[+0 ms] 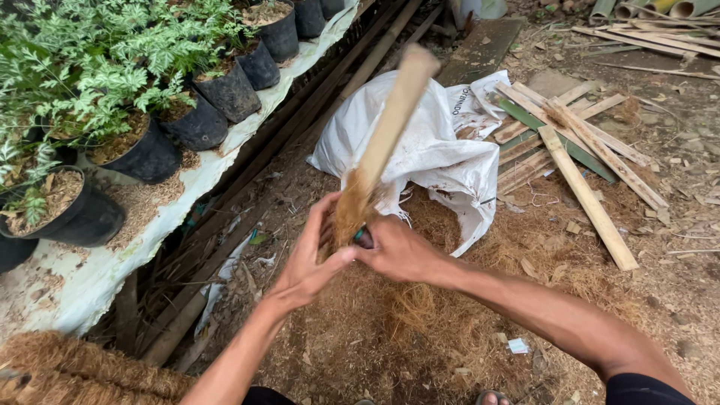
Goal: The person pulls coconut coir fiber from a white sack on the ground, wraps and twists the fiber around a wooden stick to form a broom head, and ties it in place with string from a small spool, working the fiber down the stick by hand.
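Both hands grip a pale bamboo stick wrapped in brown coconut fibre: left hand cupping the fibre, right hand pinching its base. Loose fibre could easily slip or unravel onto the fibre-littered ground.

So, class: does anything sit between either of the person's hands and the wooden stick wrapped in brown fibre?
Nothing visible does. The left hand and the right hand both already touch the wooden stick at its lower end, pressing on the brown fibre wrapped around it.

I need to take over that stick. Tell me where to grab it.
Grip the bare upper half of the stick, reaching from the right. It tilts up and away, and both hands crowd its fibre-wrapped lower end.
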Demonstrator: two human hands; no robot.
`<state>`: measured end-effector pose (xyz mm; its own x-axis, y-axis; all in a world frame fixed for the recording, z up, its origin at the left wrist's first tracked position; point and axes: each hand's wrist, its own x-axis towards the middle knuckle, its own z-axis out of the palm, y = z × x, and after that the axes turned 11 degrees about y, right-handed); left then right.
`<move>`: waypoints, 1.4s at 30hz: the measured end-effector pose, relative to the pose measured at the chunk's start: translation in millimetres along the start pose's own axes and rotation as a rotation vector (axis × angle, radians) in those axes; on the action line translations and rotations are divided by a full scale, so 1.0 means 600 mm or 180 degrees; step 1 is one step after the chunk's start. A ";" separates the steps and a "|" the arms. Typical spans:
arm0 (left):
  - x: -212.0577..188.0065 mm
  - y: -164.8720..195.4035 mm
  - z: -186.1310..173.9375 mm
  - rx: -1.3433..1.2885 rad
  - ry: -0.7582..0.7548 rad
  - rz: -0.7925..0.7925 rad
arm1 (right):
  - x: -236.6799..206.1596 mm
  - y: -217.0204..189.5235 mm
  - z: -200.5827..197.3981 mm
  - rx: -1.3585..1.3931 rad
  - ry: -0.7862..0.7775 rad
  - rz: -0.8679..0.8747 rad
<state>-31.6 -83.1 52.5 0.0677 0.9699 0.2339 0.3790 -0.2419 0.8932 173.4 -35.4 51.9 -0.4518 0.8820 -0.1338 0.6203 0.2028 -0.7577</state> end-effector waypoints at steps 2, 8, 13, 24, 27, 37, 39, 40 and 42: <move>0.005 -0.005 0.005 0.0285 0.0134 -0.0616 | -0.009 -0.015 0.014 -0.0263 -0.0157 -0.0307; 0.019 -0.039 -0.016 -0.1506 0.0267 -0.0153 | -0.009 -0.030 0.010 0.1105 0.0344 -0.1417; 0.022 -0.055 -0.020 -0.2051 -0.0047 -0.0142 | -0.007 -0.028 -0.001 0.1769 -0.0105 -0.0695; 0.020 -0.032 -0.003 -0.1970 0.0232 -0.0597 | 0.030 0.034 -0.052 0.2656 -0.1078 -0.0750; 0.016 -0.012 -0.006 -0.1695 -0.0007 -0.0705 | 0.029 0.039 -0.065 0.2356 -0.0705 -0.1023; 0.006 -0.001 0.005 -0.1736 -0.0248 -0.0561 | 0.038 0.019 -0.086 0.1933 -0.0792 -0.1317; 0.004 -0.005 0.003 -0.1421 -0.0322 -0.0450 | 0.038 0.021 -0.092 0.2036 -0.1153 -0.1548; 0.003 -0.005 0.001 -0.1259 -0.0362 -0.0384 | 0.041 0.025 -0.097 0.1965 -0.1310 -0.1709; 0.001 -0.004 -0.001 -0.1537 -0.0515 -0.0340 | 0.045 0.037 -0.105 0.1821 -0.1635 -0.2018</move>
<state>-33.1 -82.1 50.4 0.2083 0.9726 0.1035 -0.0749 -0.0897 0.9931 215.3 19.6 71.5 -0.8992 0.3629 0.2444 -0.1730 0.2181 -0.9605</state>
